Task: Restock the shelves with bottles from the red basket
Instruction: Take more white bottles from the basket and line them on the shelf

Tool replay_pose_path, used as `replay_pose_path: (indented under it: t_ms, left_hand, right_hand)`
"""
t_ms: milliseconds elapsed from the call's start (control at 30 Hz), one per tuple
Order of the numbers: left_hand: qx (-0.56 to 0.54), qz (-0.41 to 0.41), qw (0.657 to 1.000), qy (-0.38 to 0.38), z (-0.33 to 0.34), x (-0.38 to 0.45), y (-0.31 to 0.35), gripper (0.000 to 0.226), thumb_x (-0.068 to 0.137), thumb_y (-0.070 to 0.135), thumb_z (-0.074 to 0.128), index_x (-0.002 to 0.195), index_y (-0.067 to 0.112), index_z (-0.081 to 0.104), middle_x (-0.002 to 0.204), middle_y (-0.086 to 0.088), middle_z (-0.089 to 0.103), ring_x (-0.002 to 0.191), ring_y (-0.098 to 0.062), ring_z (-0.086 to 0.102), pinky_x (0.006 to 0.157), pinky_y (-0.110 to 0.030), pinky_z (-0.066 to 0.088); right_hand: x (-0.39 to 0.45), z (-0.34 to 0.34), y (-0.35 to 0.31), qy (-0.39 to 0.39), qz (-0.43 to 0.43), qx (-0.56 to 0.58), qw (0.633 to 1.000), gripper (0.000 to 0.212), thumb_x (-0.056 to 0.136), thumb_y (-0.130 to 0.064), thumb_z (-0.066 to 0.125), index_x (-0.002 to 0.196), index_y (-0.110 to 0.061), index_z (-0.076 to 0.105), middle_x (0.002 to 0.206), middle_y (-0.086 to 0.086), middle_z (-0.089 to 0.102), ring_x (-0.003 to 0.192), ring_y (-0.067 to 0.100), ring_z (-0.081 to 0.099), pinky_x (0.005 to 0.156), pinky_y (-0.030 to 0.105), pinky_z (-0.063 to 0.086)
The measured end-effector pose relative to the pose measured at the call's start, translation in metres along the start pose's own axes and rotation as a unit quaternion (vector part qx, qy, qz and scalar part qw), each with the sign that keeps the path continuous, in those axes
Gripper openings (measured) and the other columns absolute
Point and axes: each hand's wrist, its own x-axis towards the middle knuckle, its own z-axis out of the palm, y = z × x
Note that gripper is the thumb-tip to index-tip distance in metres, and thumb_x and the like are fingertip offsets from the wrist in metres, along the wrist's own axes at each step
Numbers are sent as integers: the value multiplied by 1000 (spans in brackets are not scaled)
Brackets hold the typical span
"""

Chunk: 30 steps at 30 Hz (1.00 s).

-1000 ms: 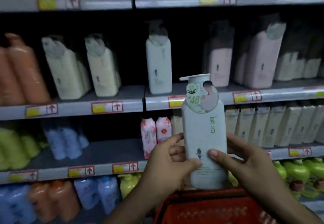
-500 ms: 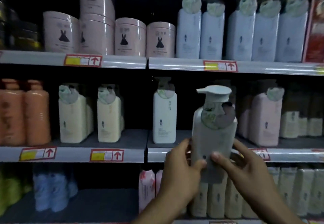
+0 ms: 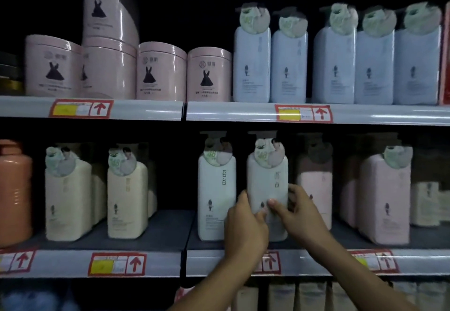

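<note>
Bottle [image 3: 267,184] from the basket, up in the air half a second ago, now stands on the middle shelf [image 3: 304,260] just right of its white twin [image 3: 216,196], my left hand [image 3: 246,223] and right hand [image 3: 295,209] still gripping its lower half, so I judge only the release remains.

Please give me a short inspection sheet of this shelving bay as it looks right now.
Surface: middle shelf, dark deck with bare gaps between bottles.
Job's things: white pump bottle, upright on the middle shelf beside a matching white bottle; red basket not in view.
Clutter: nothing seen.
Hands: left hand and right hand both grip the lower part of the white pump bottle.
Cables: nothing seen.
Surroundings: cream bottles and an orange bottle to the left, pink bottles to the right; pink tubs and pale blue bottles on the shelf above; dim lighting.
</note>
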Motion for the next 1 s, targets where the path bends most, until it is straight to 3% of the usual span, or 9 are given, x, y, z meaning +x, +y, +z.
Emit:
replay_pose_path:
  t_ms: [200,300,367,467,600,733,833,933,1000]
  left_hand:
    - [122,16,992,1,15,5,-5,44,93,24,62,133,20,44,112,-3,65,103,-25,63,81,-38,55]
    - [220,37,975,-7,20,11,-2,40,100,27,52,135,11,39,112,-7,66,104,-27,65,78,-38,51]
    - [251,29,967,3,29,20,-1,42,103,21,45,140,5,34,113,-8,68,104,-25,68,80,-36,54]
    - [245,-5,969,6,42,34,-2,47,103,17,43,145,1,29,114,-11,69,103,-26,70,82,-37,57]
    - [219,-34,975,7,53,49,-6,46,103,19,46,144,3,31,113,-11,69,100,-25,70,80,-36,58]
    - [226,-48,973,9,60,62,-10,36,103,17,48,136,6,39,116,-10,68,104,-23,68,80,-32,56]
    - [225,-58,973,7,64,67,-11,37,101,14,50,136,7,40,118,-9,66,105,-23,67,81,-35,58]
    - [210,-85,974,4,64,62,-1,34,102,18,50,132,8,39,124,-11,62,111,-24,65,82,-35,53]
    - [199,-92,976,10,60,54,5,31,102,21,52,129,11,40,125,-11,60,111,-24,65,83,-35,53]
  right_hand:
    - [-2,13,20,31,-7,-82,996,58,72,-36,82,125,-35,57,112,-7,70,102,11,67,85,36,59]
    - [0,24,18,77,9,-82,994,34,81,-20,81,105,-25,58,102,-7,70,92,11,65,71,16,51]
    - [1,30,15,88,26,-73,993,29,85,-19,78,103,-22,56,101,-1,70,93,17,67,70,18,48]
    - [12,34,17,95,33,-60,993,30,84,-17,79,106,-10,59,101,7,74,93,23,70,72,25,50]
    - [30,34,24,80,48,-51,994,31,82,-17,80,103,-10,59,95,6,73,86,21,69,73,31,56]
    - [46,39,34,70,72,-60,993,28,80,-13,80,94,-10,56,92,11,73,78,21,65,63,25,46]
    - [53,41,39,43,100,-74,991,25,82,-12,76,91,-9,54,96,16,73,78,23,63,67,29,45]
    - [53,36,36,19,120,-70,990,20,89,-14,70,102,-3,59,103,17,72,80,23,60,69,29,45]
    - [46,32,30,17,125,-61,990,27,96,-17,64,115,2,61,111,18,71,93,28,65,73,28,44]
